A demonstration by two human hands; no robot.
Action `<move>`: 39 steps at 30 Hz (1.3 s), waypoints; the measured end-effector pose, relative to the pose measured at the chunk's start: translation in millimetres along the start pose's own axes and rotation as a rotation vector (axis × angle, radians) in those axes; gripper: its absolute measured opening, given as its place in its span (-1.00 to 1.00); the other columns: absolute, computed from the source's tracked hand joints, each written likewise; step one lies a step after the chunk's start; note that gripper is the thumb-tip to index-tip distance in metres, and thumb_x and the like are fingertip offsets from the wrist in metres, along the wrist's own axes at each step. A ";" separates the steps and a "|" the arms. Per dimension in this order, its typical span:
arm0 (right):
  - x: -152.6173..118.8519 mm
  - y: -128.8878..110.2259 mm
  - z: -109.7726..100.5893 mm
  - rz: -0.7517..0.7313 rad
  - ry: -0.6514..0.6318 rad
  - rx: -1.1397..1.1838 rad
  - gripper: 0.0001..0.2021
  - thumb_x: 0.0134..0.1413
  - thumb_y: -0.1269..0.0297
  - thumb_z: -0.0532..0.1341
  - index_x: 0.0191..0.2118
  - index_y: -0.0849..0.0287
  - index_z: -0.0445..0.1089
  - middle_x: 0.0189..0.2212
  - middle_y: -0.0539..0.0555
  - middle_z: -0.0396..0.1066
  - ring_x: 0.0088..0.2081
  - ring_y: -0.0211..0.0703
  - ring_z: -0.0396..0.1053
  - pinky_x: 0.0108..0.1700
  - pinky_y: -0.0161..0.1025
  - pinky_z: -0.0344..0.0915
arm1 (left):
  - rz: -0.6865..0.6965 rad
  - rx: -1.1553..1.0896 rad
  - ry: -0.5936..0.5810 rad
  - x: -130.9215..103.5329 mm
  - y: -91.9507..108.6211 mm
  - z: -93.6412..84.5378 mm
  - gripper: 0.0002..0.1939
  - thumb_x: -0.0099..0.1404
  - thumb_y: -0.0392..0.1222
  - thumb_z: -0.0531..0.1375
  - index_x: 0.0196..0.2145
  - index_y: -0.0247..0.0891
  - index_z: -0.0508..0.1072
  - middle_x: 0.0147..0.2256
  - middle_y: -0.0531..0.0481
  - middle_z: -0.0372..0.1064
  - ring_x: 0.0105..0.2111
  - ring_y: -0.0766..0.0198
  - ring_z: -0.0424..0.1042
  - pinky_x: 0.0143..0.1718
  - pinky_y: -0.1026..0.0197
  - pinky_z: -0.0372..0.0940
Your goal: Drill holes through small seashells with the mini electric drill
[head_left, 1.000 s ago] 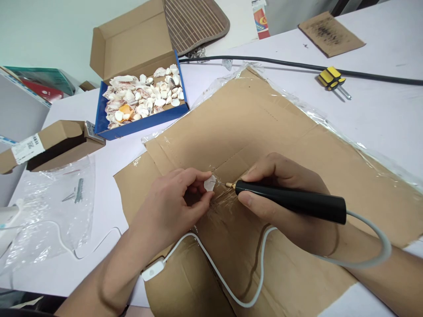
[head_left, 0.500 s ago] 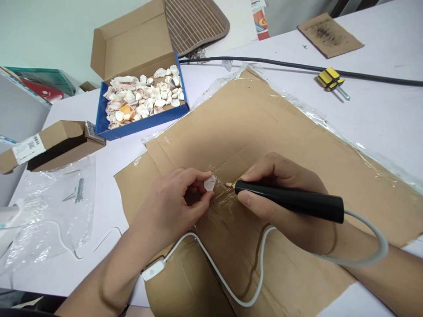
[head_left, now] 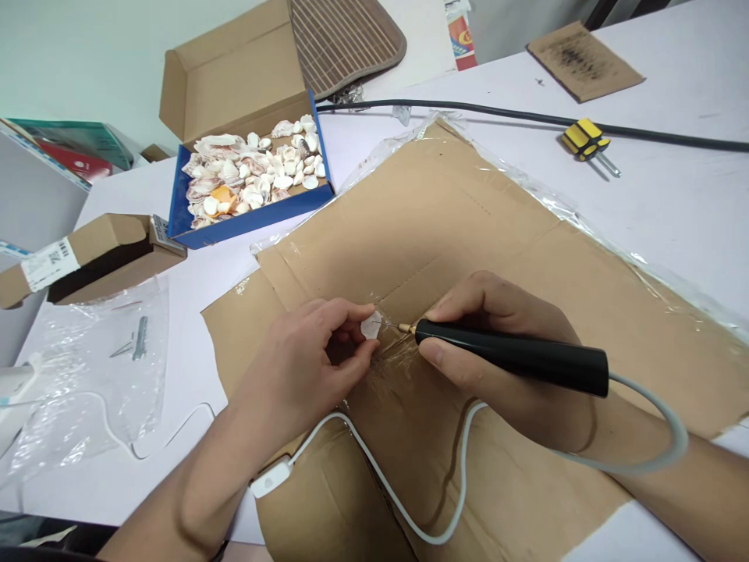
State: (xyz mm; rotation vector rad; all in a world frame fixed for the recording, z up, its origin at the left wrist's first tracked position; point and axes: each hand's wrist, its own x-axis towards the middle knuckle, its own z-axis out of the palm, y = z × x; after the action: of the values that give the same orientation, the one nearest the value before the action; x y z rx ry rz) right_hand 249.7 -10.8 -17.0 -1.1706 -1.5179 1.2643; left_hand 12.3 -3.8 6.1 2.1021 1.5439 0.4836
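Barely a stir: the drill's point(head_left: 515, 357) rear end has edged slightly left over the cardboard point(head_left: 409, 218) since a second ago, the bend of its cord point(head_left: 679, 437) with it, while the left hand point(head_left: 316, 351) holds its spot.

Left to right now! Well left of the cardboard lies a clear bag point(head_left: 76, 406), a grey wrench point(head_left: 140, 338) showing at it; in or under the plastic, I can't tell. Beyond it, a carton point(head_left: 120, 228) gapes open, its inside too dark to read. Next to that, off the cardboard's far left side, the blue box point(head_left: 257, 227) stands lid up, spread with shells point(head_left: 251, 168), mostly white, one patch orange.

Onto the cardboard: a white switch point(head_left: 272, 478) by its near left edge, then the left hand, thumb and forefinger nearly closed, pinching a white piece point(head_left: 370, 326) over the cardboard's middle. Pointing at it, the drill's thin bit overlaps the piece; how deep, I can't tell. The right hand point(head_left: 497, 308) curls firmly round the drill's body. Past the cardboard's far right edge, a yellow-and-black screwdriver point(head_left: 585, 140) rests beside a black cable point(head_left: 497, 115).
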 end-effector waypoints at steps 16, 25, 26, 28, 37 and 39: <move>0.8 -1.7 0.0 0.000 -0.004 0.012 -0.82 0.21 0.27 0.46 -0.30 -0.04 0.44 -0.44 0.00 0.52 -0.50 -0.11 0.40 -0.53 -0.12 0.35 | 0.012 0.015 0.004 -0.6 -0.7 0.3 -0.81 0.35 -0.23 0.32 -0.09 -0.14 0.68 -0.42 0.08 0.57 -0.51 0.31 0.41 -0.36 0.23 0.44; 1.0 0.3 0.1 -0.011 0.005 0.007 -0.83 0.21 0.28 0.47 -0.28 -0.02 0.46 -0.43 -0.01 0.53 -0.49 -0.13 0.41 -0.52 -0.14 0.33 | 0.012 0.005 0.004 -0.6 -1.9 0.7 -0.81 0.35 -0.23 0.32 -0.09 -0.14 0.68 -0.41 0.08 0.56 -0.51 0.30 0.43 -0.35 0.23 0.45; 1.2 0.0 0.0 -0.009 0.007 0.009 -0.83 0.21 0.28 0.47 -0.28 -0.01 0.46 -0.44 -0.01 0.52 -0.49 -0.13 0.41 -0.52 -0.14 0.33 | 0.014 0.004 0.008 -0.7 -2.0 0.8 -0.81 0.36 -0.23 0.32 -0.09 -0.14 0.68 -0.41 0.08 0.56 -0.51 0.30 0.43 -0.35 0.23 0.45; 1.3 -0.4 0.0 -0.002 0.004 0.014 -0.83 0.20 0.28 0.47 -0.28 -0.01 0.46 -0.44 -0.01 0.52 -0.49 -0.12 0.41 -0.52 -0.13 0.32 | 0.018 0.005 0.009 -0.7 -1.8 0.7 -0.81 0.36 -0.23 0.32 -0.09 -0.15 0.69 -0.41 0.07 0.56 -0.51 0.30 0.43 -0.35 0.22 0.45; 1.3 0.2 1.3 -0.007 -0.003 0.020 -0.83 0.20 0.29 0.46 -0.28 -0.04 0.44 -0.43 -0.01 0.53 -0.48 -0.10 0.42 -0.52 -0.10 0.35 | 0.008 0.012 0.003 0.1 -1.8 -0.5 -0.78 0.36 -0.24 0.33 -0.06 -0.14 0.71 -0.41 0.08 0.58 -0.52 0.31 0.41 -0.36 0.23 0.45; 1.4 0.0 0.9 -0.001 -0.006 0.022 -0.82 0.20 0.29 0.46 -0.28 -0.05 0.43 -0.43 0.00 0.53 -0.49 -0.08 0.41 -0.52 -0.09 0.35 | 0.009 0.007 -0.003 0.3 -2.1 -0.9 -0.78 0.36 -0.24 0.33 -0.06 -0.13 0.71 -0.41 0.08 0.58 -0.52 0.30 0.42 -0.37 0.23 0.45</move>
State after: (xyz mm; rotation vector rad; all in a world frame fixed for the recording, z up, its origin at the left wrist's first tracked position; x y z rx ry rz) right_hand 248.5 -9.7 -17.1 -1.1529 -1.5052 1.2811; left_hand 10.2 -2.9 5.6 2.1152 1.5374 0.4790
